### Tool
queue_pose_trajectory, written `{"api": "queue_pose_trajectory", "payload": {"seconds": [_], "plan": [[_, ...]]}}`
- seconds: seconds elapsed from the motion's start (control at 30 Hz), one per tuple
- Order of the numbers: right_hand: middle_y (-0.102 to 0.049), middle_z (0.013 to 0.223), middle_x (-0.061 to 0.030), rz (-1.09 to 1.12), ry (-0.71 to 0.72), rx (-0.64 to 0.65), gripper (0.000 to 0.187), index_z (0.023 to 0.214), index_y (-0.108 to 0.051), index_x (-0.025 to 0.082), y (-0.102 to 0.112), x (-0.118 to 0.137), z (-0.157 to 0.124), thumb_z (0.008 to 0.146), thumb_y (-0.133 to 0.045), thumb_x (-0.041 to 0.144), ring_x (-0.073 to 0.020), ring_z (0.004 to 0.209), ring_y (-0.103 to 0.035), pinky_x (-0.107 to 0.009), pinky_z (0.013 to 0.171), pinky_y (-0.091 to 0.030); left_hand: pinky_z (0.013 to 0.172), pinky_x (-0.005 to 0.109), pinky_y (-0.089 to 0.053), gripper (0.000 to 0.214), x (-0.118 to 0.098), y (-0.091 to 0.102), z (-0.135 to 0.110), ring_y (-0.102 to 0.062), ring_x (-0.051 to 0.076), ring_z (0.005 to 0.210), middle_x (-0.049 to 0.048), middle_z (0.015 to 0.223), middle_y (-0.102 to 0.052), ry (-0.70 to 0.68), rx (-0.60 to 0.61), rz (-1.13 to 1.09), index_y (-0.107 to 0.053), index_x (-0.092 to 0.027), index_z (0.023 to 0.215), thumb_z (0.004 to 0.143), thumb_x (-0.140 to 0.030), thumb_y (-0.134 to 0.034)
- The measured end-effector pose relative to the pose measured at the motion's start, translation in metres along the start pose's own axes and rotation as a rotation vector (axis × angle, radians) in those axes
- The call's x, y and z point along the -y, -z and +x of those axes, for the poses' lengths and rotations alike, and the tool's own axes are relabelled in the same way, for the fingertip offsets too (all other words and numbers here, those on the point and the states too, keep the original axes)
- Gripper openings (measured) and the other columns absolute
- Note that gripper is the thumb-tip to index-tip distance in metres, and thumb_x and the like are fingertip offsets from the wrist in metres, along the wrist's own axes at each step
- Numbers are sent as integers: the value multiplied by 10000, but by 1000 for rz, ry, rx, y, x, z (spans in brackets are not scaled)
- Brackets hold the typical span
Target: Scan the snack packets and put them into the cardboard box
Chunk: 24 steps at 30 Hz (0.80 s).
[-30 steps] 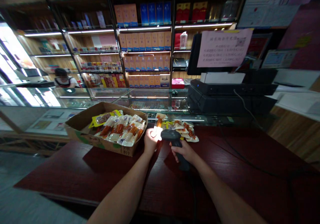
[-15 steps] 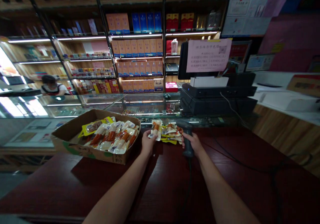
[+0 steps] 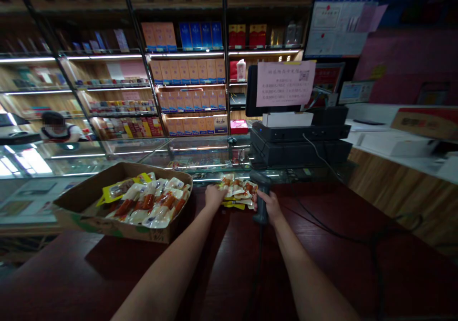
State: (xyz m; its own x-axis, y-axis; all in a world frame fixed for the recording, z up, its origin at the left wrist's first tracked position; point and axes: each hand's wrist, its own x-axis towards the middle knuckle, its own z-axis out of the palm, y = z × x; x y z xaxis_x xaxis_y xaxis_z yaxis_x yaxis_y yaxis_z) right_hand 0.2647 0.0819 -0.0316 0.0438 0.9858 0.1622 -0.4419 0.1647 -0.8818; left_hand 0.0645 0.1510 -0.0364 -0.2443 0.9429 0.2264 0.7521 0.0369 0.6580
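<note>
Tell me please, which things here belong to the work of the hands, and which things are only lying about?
Part of the work:
left hand, at a pile of vacuum-packed snacks
right hand, gripping a black handheld barcode scanner
cardboard box of similar packs

Only lying about:
black cash register
pink paper notice
shelves of boxed goods
</note>
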Motion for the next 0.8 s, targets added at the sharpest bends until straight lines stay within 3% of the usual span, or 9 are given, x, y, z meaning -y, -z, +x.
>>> {"api": "queue_pose_trajectory", "payload": {"seconds": [0.2, 0.27, 0.37, 0.47, 0.57, 0.7, 0.8], "plan": [[-572, 502, 34, -7, -45, 12, 293, 718, -570, 148, -4, 2, -3, 613, -712, 382, -97, 353, -499, -224, 337, -452, 994, 357, -364, 368, -4, 21, -22, -432, 290, 1229, 194, 1256, -501, -220, -152, 46, -665, -101, 984, 735, -362, -594], [-576, 513, 33, -18, -56, 29, 301, 741, -573, 147, -8, 2, -5, 618, -710, 385, -97, 361, -506, -224, 345, -458, 991, 353, -378, 320, -4, 42, -28, -461, 264, 1200, 159, 1245, -509, -312, -212, 36, -661, -132, 968, 732, -338, -598], [-574, 520, 31, -47, -71, 83, 294, 706, -557, 149, -16, -1, -11, 629, -703, 392, -95, 367, -508, -227, 353, -463, 951, 335, -413, 267, 4, 91, -34, -539, 223, 1087, 121, 1158, -567, -382, -257, 109, -646, -155, 955, 750, -305, -564], [-575, 526, 37, -80, -130, 156, 305, 750, -558, 155, -27, -4, -19, 629, -703, 394, -98, 365, -510, -229, 355, -460, 892, 369, -435, 291, 23, 147, -35, -578, 254, 983, 139, 1009, -623, -263, -249, 385, -636, -139, 921, 756, -358, -537], [-575, 526, 39, -125, -178, 222, 331, 831, -558, 160, -37, -8, -27, 640, -695, 393, -105, 367, -514, -230, 353, -452, 800, 430, -456, 424, 50, 186, -34, -599, 327, 919, 185, 937, -644, 7, -91, 626, -630, -129, 860, 688, -511, -563], [-573, 530, 46, -145, -184, 278, 347, 893, -542, 166, -44, -13, -33, 659, -683, 380, -105, 372, -515, -227, 362, -448, 724, 374, -471, 385, 74, 199, -33, -624, 316, 861, 167, 903, -667, 171, 156, 605, -623, -163, 778, 575, -490, -647], [-568, 526, 48, -147, -193, 299, 349, 895, -531, 166, -45, -15, -34, 663, -679, 381, -105, 371, -512, -228, 364, -443, 707, 342, -466, 342, 77, 198, -32, -625, 309, 853, 156, 871, -671, 191, 106, 535, -614, -166, 740, 527, -425, -682]]}}
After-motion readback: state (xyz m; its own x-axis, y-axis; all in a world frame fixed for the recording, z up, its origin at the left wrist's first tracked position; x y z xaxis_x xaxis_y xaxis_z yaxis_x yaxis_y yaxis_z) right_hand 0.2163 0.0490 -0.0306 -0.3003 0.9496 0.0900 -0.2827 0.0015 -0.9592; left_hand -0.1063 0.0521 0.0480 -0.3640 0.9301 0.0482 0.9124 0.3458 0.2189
